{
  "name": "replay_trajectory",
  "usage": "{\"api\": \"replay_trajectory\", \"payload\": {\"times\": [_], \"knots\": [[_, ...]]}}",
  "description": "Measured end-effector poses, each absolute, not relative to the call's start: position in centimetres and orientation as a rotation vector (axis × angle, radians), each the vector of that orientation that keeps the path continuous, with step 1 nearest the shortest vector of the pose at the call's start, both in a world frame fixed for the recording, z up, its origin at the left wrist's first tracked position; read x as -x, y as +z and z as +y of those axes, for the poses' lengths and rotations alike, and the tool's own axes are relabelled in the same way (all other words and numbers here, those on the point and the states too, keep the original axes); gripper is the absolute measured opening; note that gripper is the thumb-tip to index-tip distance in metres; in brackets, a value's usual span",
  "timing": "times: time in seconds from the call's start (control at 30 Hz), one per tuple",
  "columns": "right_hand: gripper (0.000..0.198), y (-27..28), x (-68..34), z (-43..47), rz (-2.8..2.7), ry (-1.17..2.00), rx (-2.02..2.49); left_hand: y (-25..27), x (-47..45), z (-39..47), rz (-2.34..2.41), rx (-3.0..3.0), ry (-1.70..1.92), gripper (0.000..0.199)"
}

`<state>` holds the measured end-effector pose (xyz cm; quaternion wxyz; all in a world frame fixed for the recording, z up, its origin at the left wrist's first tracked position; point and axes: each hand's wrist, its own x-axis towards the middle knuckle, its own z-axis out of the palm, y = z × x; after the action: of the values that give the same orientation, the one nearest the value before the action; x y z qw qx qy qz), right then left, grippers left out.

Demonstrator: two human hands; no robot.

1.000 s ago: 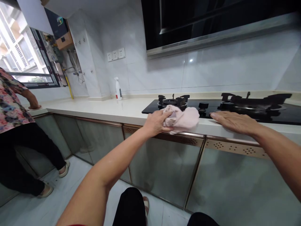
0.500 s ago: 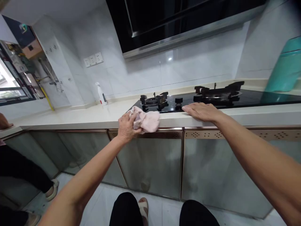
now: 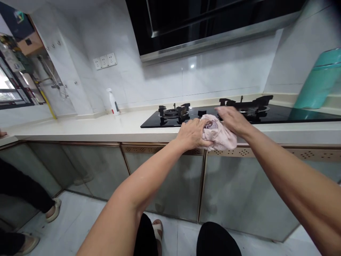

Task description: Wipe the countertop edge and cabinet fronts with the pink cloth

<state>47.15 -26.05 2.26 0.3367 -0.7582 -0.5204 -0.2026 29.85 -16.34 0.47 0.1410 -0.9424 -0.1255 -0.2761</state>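
Observation:
My left hand [image 3: 192, 134] is closed around a bunched pale pink cloth [image 3: 221, 137] at the front edge of the counter, before the cooktop. Just behind and to the right of the cloth is my right hand [image 3: 232, 119], with nothing seen in it. Its fingers reach left, a little blurred, and partly pass behind the cloth. Whether they touch the cloth I cannot tell. The black glass cooktop [image 3: 153, 121] lies beyond both hands, with a left burner [image 3: 173, 112], a right burner partly hidden by my right hand, and a dark knob [image 3: 202, 113] between them.
A white spray bottle [image 3: 113, 102] stands on the pale countertop [image 3: 80, 126] at left. A teal container [image 3: 318, 80] stands at the right. The black range hood [image 3: 213, 25] hangs above. Another person's leg [image 3: 23, 185] shows at far left, beside the cabinets.
My left hand has slid the cloth to the right along the counter edge, close to my right hand. My right hand has lifted off the edge. The view has shifted slightly.

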Motion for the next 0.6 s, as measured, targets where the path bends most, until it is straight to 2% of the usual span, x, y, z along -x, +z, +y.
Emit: {"api": "replay_trajectory", "payload": {"times": [0.1,0.17,0.33,0.37,0.47,0.6], "knots": [[0.063,1.8,-44.2,-26.1,-1.294,-0.578,1.708,0.7,-29.7,-16.1,-0.394,2.863,-0.828,0.103],[0.059,1.1,-42.3,-25.7,-1.446,-0.56,1.7,0.8,-29.6,-16.0,-0.37,2.932,-0.855,0.103],[0.069,0.4,-41.6,-24.7,-1.615,-0.422,1.882,1.3,-26.7,-13.4,-0.415,2.968,-0.884,0.107],[0.071,0.6,-41.9,-24.6,-1.66,-0.403,1.916,1.5,-25.7,-12.5,-0.492,2.956,-0.863,0.099],[0.072,1.2,-42.2,-24.6,-1.795,-0.412,2.005,2.4,-22.9,-9.7,-0.703,2.932,-0.794,0.054],[0.058,2.1,-41.5,-24.5,-1.749,-0.42,2.048,3.4,-21.6,-7.2,-0.828,2.848,-0.728,0.057]]}}
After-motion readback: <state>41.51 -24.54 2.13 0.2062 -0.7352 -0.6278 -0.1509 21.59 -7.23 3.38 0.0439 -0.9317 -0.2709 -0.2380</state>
